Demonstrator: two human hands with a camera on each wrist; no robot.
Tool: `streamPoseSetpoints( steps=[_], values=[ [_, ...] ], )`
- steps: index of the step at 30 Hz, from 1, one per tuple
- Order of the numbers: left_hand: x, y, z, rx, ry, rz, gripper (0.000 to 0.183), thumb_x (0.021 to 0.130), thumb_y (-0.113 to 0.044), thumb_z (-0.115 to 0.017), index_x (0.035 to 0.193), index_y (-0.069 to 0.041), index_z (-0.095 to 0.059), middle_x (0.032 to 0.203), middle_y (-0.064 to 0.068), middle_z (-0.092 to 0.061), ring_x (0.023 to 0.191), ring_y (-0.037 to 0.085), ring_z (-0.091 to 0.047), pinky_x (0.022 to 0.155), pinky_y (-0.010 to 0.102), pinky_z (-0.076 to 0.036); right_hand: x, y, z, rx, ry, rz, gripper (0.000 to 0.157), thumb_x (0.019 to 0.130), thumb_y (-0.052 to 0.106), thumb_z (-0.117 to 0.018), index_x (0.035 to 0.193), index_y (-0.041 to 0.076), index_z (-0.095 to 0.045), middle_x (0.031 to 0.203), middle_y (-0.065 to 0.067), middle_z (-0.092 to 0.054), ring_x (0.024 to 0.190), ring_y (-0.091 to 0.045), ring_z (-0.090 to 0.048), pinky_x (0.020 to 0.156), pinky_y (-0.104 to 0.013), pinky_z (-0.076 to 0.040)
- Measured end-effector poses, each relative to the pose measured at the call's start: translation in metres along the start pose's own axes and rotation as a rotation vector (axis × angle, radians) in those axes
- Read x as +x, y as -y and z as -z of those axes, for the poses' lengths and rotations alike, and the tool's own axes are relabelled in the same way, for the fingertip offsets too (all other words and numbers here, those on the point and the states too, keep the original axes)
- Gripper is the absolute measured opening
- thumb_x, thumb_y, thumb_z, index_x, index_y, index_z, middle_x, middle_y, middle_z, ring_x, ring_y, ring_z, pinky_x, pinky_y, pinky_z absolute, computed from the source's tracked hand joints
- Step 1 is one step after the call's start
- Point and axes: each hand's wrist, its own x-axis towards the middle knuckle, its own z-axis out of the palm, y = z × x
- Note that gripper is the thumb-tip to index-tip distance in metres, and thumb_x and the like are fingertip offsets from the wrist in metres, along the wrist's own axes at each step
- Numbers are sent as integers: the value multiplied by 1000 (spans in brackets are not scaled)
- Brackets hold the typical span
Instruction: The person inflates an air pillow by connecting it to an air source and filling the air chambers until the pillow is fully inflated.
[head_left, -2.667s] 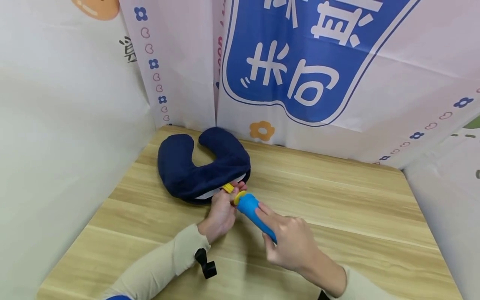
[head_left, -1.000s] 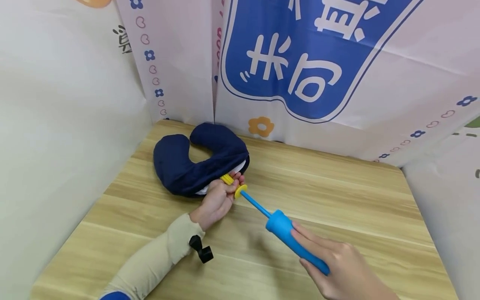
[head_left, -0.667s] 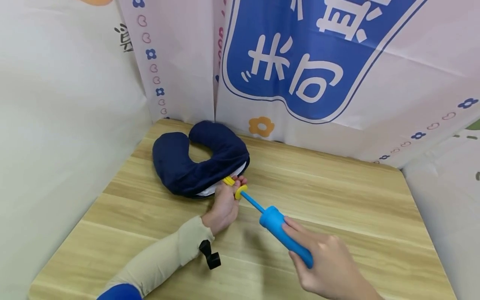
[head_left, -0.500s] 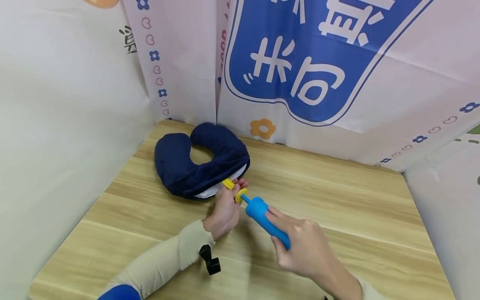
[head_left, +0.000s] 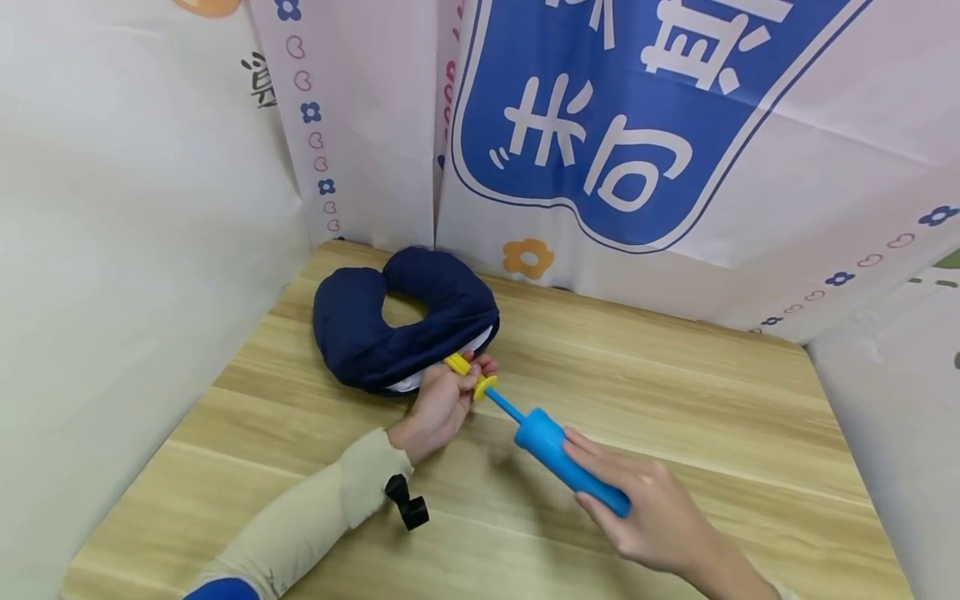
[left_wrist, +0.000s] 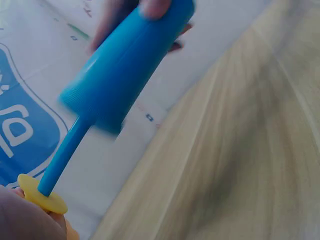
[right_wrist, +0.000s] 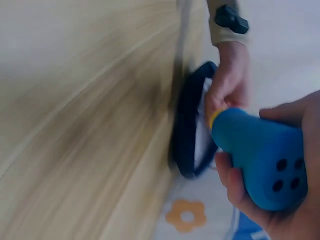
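Note:
A navy U-shaped neck pillow (head_left: 408, 329) lies on the table, its near edge parted and showing white inside. At that opening my left hand (head_left: 438, 404) grips the yellow end (head_left: 457, 363) of a hand air pump, just behind its yellow flange (head_left: 486, 387). Whether the tip sits in a valve is hidden. My right hand (head_left: 645, 508) is wrapped round the pump's blue barrel (head_left: 573, 467). A stretch of thin blue rod (head_left: 505, 405) shows between barrel and flange, also in the left wrist view, where the barrel (left_wrist: 130, 65) is blurred. Several dark holes mark the barrel's end (right_wrist: 280, 165) in the right wrist view.
The wood-grain table (head_left: 712, 400) meets a printed cloth backdrop (head_left: 600, 125) behind the pillow. A white wall surface (head_left: 135, 250) rises on the left, another on the right. A black wrist mount (head_left: 408, 502) sticks out from the left sleeve.
My right hand slid the barrel toward the flange, out, in again, and now back out, so more rod shows than half a second ago. The left hand and pillow have shifted only slightly.

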Motion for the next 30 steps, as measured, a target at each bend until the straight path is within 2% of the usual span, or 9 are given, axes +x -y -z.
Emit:
streamPoseSetpoints(
  steps=[5, 8, 10, 14, 16, 18, 21, 24, 30],
  values=[
    [-2, -7, -2, -32, 14, 7, 28, 107, 8, -44, 134, -1, -41, 111, -1, -68, 99, 8, -73, 90, 19, -59, -25, 13, 38, 5, 80, -116, 72, 84, 13, -88, 150, 18, -60, 148, -3, -65, 117, -25, -75, 99, -7, -50],
    [-1, -5, -5, -62, -5, -5, 23, 108, 6, -43, 129, -3, -43, 105, -4, -68, 96, 7, -72, 88, 17, -59, -26, 20, 47, -12, 100, -174, 73, 85, 15, -89, 152, 24, -59, 148, 1, -65, 114, -20, -76, 95, -4, -49],
    [1, -2, -7, -87, -40, -29, 20, 108, 5, -41, 127, -3, -43, 104, -3, -66, 95, 7, -71, 87, 17, -57, -19, 22, 42, -41, 63, -145, 71, 83, 14, -89, 148, 22, -62, 145, 1, -68, 108, -19, -78, 88, -9, -55],
    [0, 3, -15, -141, -130, -96, 15, 110, 3, -38, 122, -2, -44, 106, 1, -62, 94, 9, -68, 94, 21, -54, 2, 21, 12, -118, -42, -45, 65, 74, 10, -87, 137, 11, -71, 136, -6, -73, 99, -21, -80, 74, -32, -66],
    [-3, 5, -16, -135, -161, -110, 15, 111, 1, -38, 124, -2, -44, 108, 2, -62, 96, 9, -68, 98, 24, -53, 14, 22, -6, -138, -71, -24, 62, 73, 10, -86, 133, 7, -73, 133, -9, -75, 98, -24, -81, 72, -37, -66],
    [-7, 6, -15, -117, -172, -112, 16, 111, 0, -39, 126, -1, -44, 110, 2, -62, 98, 9, -68, 100, 25, -52, 26, 23, -21, -140, -88, -5, 59, 73, 11, -84, 131, 4, -74, 130, -12, -75, 93, -23, -81, 68, -36, -66],
    [-15, 10, -12, -90, -168, -99, 18, 111, -2, -39, 129, -2, -43, 111, 1, -63, 100, 9, -67, 97, 24, -53, 42, 19, -37, -128, -96, 3, 56, 75, 13, -83, 130, 4, -75, 130, -12, -75, 86, -19, -81, 63, -32, -65],
    [-19, 13, -9, -83, -129, -92, 14, 110, 1, -40, 122, -4, -43, 106, -1, -64, 98, 9, -67, 92, 22, -55, 52, 12, -46, -103, -89, 7, 56, 76, 14, -83, 131, 5, -74, 133, -11, -74, 82, -15, -80, 61, -30, -63],
    [-15, 8, -3, -31, -25, -72, 18, 106, 6, -44, 120, -5, -45, 102, -2, -68, 96, 9, -71, 91, 21, -59, 42, 4, -35, -63, -33, 40, 60, 81, 14, -83, 139, 5, -69, 140, -12, -70, 96, -20, -80, 69, -34, -66]
  ],
)
